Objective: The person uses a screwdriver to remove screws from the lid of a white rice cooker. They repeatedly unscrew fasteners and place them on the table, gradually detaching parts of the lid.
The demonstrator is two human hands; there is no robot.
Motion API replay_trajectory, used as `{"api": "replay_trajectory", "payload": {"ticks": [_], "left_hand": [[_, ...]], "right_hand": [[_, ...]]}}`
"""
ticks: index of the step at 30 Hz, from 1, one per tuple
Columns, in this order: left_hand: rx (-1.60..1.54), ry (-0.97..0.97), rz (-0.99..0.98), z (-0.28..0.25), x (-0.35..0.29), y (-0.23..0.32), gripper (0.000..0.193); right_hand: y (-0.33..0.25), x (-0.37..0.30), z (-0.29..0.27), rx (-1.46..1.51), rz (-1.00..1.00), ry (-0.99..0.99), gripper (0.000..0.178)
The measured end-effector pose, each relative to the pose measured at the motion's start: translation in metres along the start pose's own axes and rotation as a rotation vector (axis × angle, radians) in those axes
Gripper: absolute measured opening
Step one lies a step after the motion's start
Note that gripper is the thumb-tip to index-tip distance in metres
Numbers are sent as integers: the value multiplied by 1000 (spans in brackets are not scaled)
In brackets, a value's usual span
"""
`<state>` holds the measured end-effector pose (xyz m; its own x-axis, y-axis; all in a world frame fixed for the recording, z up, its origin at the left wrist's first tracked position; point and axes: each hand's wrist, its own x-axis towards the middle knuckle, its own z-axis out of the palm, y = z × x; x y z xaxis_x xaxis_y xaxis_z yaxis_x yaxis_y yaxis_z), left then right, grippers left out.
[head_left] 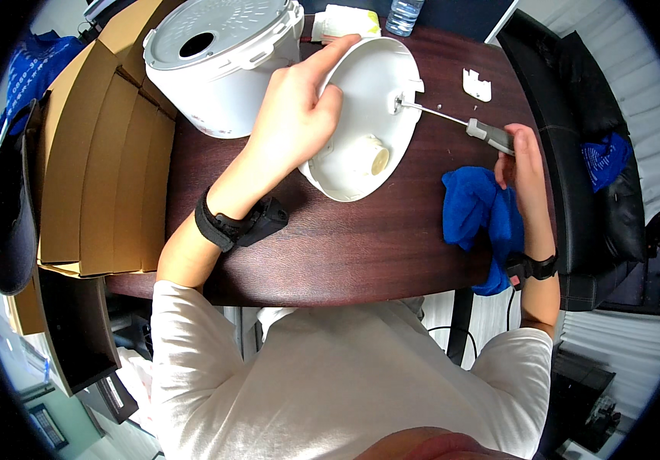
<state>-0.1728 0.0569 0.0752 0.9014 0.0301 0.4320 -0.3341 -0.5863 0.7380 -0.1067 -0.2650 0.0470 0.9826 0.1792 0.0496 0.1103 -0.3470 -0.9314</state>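
Note:
My left hand [293, 113] grips a white, round plastic cover [372, 73] by its left rim, tilted up off the table with the hollow inner side showing. Inside the cover is a short cylindrical fitting [376, 159]. In my right hand [527, 165] is a screwdriver [489, 136] with a grey handle. Its thin shaft reaches left, and the tip meets a small metal part near the cover's right edge. Behind my left hand stands a white, bucket-shaped appliance body [219, 92] with a perforated grey top and a dark round hole.
A small white plastic piece [477, 85] lies beyond the screwdriver, with tiny bits close by. A blue cloth [474, 207] hangs over the table's right edge. Cardboard boxes [108, 165] stand on the left. At the back are a water bottle [404, 15] and a white-green packet [351, 21].

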Motion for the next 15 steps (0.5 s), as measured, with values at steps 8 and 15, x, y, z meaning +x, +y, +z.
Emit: {"api": "replay_trajectory", "payload": {"ticks": [8, 15], "left_hand": [[-106, -28, 62, 3, -1, -3, 59], [-126, -5, 17, 3, 5, -6, 58]], "right_hand": [[2, 0, 13, -10, -154, -49, 30], [9, 0, 14, 72, -149, -145, 25]]}}
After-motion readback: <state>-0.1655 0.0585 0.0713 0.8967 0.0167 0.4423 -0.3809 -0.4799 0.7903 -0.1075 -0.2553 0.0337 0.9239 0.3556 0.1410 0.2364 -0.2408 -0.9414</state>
